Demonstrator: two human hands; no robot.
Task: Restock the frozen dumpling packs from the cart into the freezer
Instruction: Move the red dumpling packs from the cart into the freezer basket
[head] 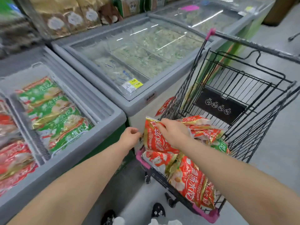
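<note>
Head view: the right hand [172, 132] pinches the top edge of a red dumpling pack [155, 143], held upright above other red packs [193, 184] in the cart [240, 101]. The left hand [130, 137], fingers loosely curled, sits just beside that pack's left edge; I cannot tell whether it touches. The open freezer [103, 125] lies left, its grey rim near the cart's corner, with green packs [52, 111] inside.

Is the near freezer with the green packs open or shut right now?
Open: the freezer has its glass lid slid aside, and the green packs lie uncovered, without reflections.
</note>
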